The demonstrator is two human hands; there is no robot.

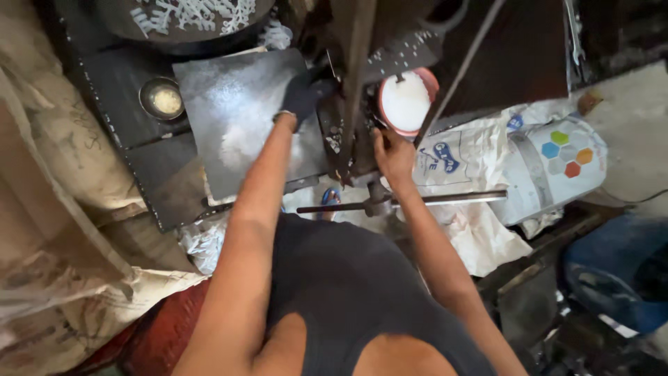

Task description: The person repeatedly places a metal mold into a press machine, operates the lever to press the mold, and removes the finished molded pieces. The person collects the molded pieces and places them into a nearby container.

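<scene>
metal sheet (240,111), one, gripped by gloved left hand (300,97); right hand (391,154) grips press (358,132).

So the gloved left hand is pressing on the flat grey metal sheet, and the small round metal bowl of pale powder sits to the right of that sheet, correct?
Not quite. The head view shows the small round metal bowl of pale powder to the left of the flat grey metal sheet, not the right. The rest holds: the dark-gloved left hand rests on the sheet's right edge.
</scene>
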